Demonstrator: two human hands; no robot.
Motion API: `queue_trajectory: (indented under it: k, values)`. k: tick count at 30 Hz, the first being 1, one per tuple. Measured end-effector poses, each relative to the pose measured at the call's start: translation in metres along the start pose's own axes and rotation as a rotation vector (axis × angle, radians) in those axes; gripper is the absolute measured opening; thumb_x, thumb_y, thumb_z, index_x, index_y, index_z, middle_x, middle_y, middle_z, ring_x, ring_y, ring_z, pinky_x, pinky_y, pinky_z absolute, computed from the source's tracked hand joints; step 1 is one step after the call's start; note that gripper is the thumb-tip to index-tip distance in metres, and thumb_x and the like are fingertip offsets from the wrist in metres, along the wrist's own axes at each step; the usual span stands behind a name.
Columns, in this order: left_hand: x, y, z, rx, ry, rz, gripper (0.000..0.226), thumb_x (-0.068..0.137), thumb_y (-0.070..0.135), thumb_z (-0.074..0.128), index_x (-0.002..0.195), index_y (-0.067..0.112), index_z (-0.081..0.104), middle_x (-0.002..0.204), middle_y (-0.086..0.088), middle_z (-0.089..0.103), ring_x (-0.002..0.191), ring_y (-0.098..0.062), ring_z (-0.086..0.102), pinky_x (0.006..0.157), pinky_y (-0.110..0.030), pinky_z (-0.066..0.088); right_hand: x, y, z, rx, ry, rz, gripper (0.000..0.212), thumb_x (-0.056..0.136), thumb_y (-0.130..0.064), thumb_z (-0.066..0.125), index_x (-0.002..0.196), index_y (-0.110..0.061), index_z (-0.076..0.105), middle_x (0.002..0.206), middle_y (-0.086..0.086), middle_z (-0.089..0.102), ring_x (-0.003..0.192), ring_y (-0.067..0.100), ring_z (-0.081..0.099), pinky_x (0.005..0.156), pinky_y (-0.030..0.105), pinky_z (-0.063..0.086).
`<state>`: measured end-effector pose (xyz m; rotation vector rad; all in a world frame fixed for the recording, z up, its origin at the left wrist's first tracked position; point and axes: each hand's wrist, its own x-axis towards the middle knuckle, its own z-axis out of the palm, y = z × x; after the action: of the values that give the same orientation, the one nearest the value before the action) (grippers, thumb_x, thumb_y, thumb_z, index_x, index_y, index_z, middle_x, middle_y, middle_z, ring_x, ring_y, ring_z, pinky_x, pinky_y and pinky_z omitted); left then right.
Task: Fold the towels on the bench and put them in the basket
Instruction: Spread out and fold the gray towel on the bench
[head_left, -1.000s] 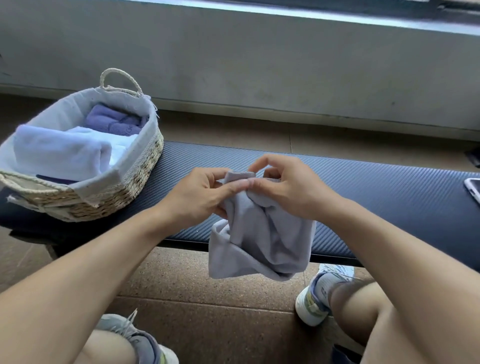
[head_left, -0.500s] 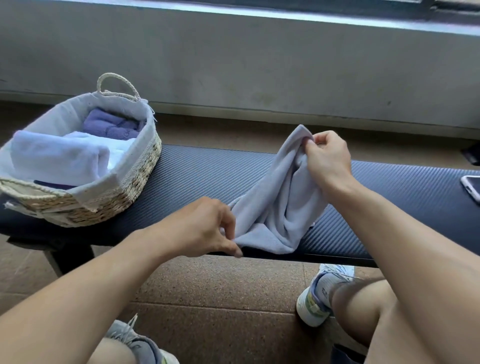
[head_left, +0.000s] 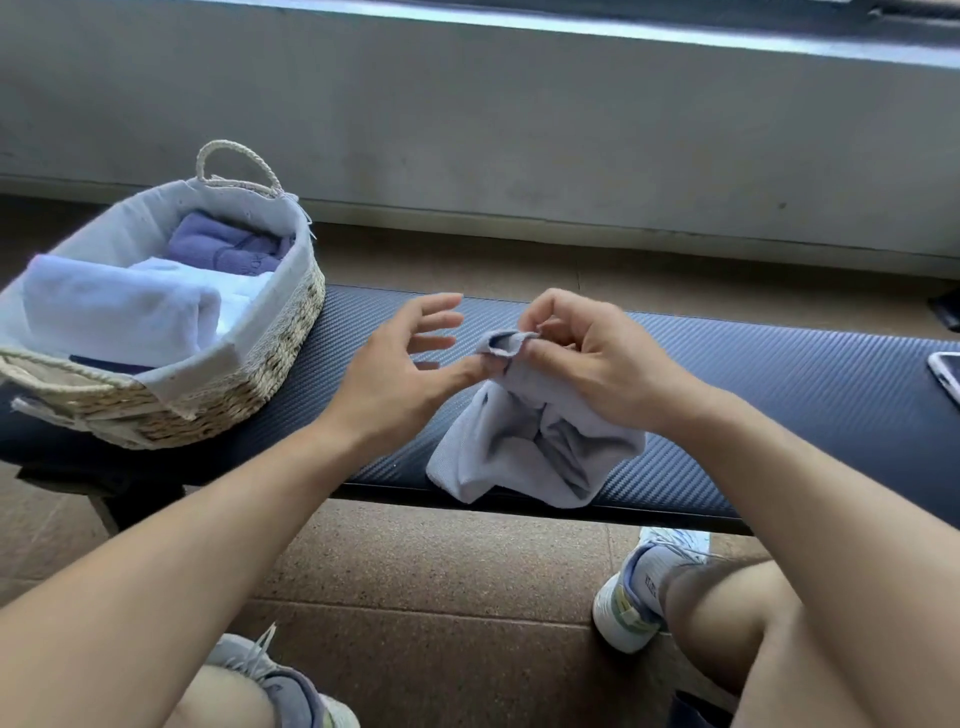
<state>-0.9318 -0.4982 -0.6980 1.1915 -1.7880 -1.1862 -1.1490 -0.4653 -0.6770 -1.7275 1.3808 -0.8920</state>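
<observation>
Fingers (head_left: 530, 338) of your right hand (head_left: 587, 364) are curled and pinching a corner of the grey towel (head_left: 535, 447), w/ the rest of the cloth hanging bunched down onto the front edge of the dark bench (head_left: 753, 374). Your left hand (head_left: 400, 374) is spread, fingers mostly straight and apart; only its thumb tip sits at the towel corner, right beside the right hand's pinch. Can't tell if that thumb is actually gripping cloth or just touching it.

Progress, as far as the view shows: the woven basket (head_left: 270, 374) sits on the bench's left end, well apart from the grey towel, and already holds folded stuff: a white towel (head_left: 114, 312) in front, a purple towel (head_left: 223, 244) at the back, plus something dark under the white one that's mostly hidden. So most of the load looks done. No other loose towels show on the bench, tho its far right runs out of frame, so don't count on that.

What's left for this one: it's not folded at all yet, just a crumpled bundle held by one corner. You prob need to find a 2nd corner w/ the left hand, spread it flat, fold, then carry it left into the basket, which looks to have room near the front right.

Also in view: a phone (head_left: 945, 374) at the bench's right edge, your sneakers (head_left: 639, 597) on the speckled floor, concrete wall (head_left: 519, 130) behind.
</observation>
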Motion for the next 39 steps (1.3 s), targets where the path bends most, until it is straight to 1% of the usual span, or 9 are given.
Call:
queue_trajectory:
  k: [6, 9, 15, 19, 24, 27, 30, 34, 39]
  values:
    - [-0.003, 0.002, 0.008, -0.119, -0.141, 0.062, 0.044, 0.072, 0.038, 0.085, 0.110, 0.020, 0.072, 0.096, -0.002, 0.077, 0.087, -0.017, 0.074, 0.082, -0.033, 0.060, -0.002, 0.001, -0.006, 0.040, -0.052, -0.021, 0.010, 0.096, -0.026, 0.068, 0.098, -0.017, 0.063, 0.080, 0.012, 0.072, 0.071, 0.012, 0.058, 0.067, 0.034, 0.046]
    - [-0.003, -0.001, 0.010, -0.139, -0.106, 0.086, 0.026, 0.086, 0.039, 0.076, 0.097, 0.015, 0.076, 0.090, -0.008, 0.078, 0.086, -0.022, 0.075, 0.085, -0.044, 0.061, -0.003, 0.003, -0.009, 0.029, -0.085, -0.020, 0.008, 0.095, -0.023, 0.071, 0.099, -0.018, 0.066, 0.070, 0.002, 0.063, 0.066, 0.010, 0.052, 0.062, 0.027, 0.043]
    - [0.006, -0.004, 0.001, -0.174, 0.052, -0.003, 0.010, 0.096, 0.016, 0.066, 0.093, 0.012, 0.074, 0.078, -0.004, 0.075, 0.069, -0.013, 0.069, 0.065, -0.023, 0.055, -0.001, 0.009, -0.026, 0.072, 0.050, 0.012, 0.016, 0.088, -0.027, 0.077, 0.103, -0.029, 0.075, 0.070, -0.006, 0.059, 0.064, 0.012, 0.046, 0.057, 0.023, 0.039]
    - [0.017, -0.011, -0.008, -0.260, 0.224, -0.130, 0.016, 0.099, 0.023, 0.064, 0.087, 0.021, 0.074, 0.072, 0.007, 0.071, 0.066, -0.008, 0.063, 0.066, -0.026, 0.055, -0.003, 0.015, -0.039, 0.103, 0.204, 0.049, 0.016, 0.088, -0.021, 0.077, 0.104, -0.024, 0.078, 0.079, -0.004, 0.066, 0.071, 0.008, 0.051, 0.065, 0.020, 0.042]
    - [0.026, -0.016, -0.022, -0.330, 0.324, -0.134, 0.026, 0.097, 0.035, 0.066, 0.078, 0.019, 0.074, 0.078, 0.000, 0.070, 0.071, -0.012, 0.060, 0.065, -0.029, 0.052, -0.004, 0.027, -0.065, 0.137, 0.422, 0.149, 0.010, 0.087, -0.015, 0.079, 0.097, -0.018, 0.079, 0.082, -0.005, 0.075, 0.075, 0.003, 0.065, 0.075, 0.021, 0.051]
    - [0.029, -0.021, -0.032, -0.225, 0.373, -0.106, 0.024, 0.095, 0.036, 0.069, 0.075, 0.023, 0.073, 0.067, 0.012, 0.066, 0.062, -0.003, 0.054, 0.059, -0.021, 0.045, -0.005, 0.042, -0.078, 0.104, 0.516, 0.263, 0.003, 0.087, -0.018, 0.080, 0.087, -0.019, 0.078, 0.080, -0.001, 0.075, 0.071, 0.008, 0.063, 0.070, 0.028, 0.053]
    - [0.030, -0.024, -0.035, -0.140, 0.422, -0.093, 0.021, 0.095, 0.030, 0.069, 0.076, 0.023, 0.072, 0.058, 0.018, 0.066, 0.054, 0.005, 0.052, 0.057, -0.012, 0.043, -0.003, 0.053, -0.084, 0.043, 0.592, 0.341, 0.011, 0.089, -0.029, 0.079, 0.086, -0.019, 0.074, 0.083, 0.002, 0.073, 0.072, 0.011, 0.064, 0.068, 0.031, 0.056]
    - [0.029, -0.028, -0.032, -0.035, 0.356, -0.196, 0.034, 0.099, 0.039, 0.062, 0.072, 0.018, 0.069, 0.055, 0.017, 0.062, 0.052, 0.001, 0.050, 0.057, -0.026, 0.042, 0.001, 0.055, -0.084, 0.007, 0.575, 0.372, 0.016, 0.095, -0.033, 0.071, 0.087, -0.019, 0.071, 0.084, 0.003, 0.071, 0.074, 0.014, 0.063, 0.067, 0.035, 0.059]
    - [0.030, -0.031, -0.037, 0.027, 0.300, -0.340, 0.042, 0.097, 0.046, 0.055, 0.071, 0.016, 0.069, 0.071, -0.005, 0.065, 0.072, -0.023, 0.055, 0.071, -0.036, 0.042, -0.003, 0.058, -0.085, -0.059, 0.334, 0.534, 0.028, 0.102, -0.035, 0.058, 0.084, -0.018, 0.071, 0.080, 0.001, 0.068, 0.073, 0.014, 0.061, 0.064, 0.031, 0.056]
